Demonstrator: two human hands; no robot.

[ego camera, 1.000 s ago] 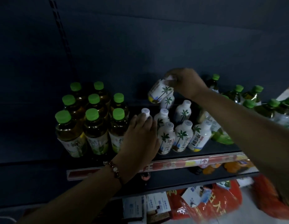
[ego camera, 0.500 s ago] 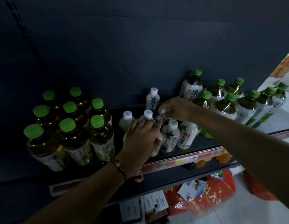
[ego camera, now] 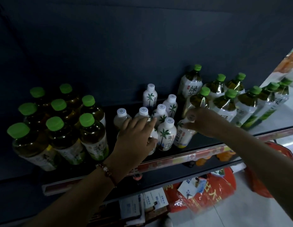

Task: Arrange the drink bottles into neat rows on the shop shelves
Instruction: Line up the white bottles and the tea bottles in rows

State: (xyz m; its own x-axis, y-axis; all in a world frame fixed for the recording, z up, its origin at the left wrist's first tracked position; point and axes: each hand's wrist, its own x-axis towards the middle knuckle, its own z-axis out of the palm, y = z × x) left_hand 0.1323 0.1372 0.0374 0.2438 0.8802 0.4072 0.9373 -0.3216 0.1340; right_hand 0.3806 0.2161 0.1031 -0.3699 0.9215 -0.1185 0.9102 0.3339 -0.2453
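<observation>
Head view, mid-frame: left hand (ego camera: 136, 138) reaches in among the white palm-tree bottles (ego camera: 166, 134) at centre of the dark shelf (ego camera: 204, 143), fingers extended, thumb against a front bottle hidden behind it; grip, cannot tell. Right hand (ego camera: 201, 121) curls round the cap end of a tilted white bottle (ego camera: 183, 136) at the cluster's right edge. Green-capped tea bottles (ego camera: 91, 133) stand at left; larger green-tea bottles (ego camera: 226, 105) crowd the right. Beaded bracelet (ego camera: 107, 172) on the left wrist.
</observation>
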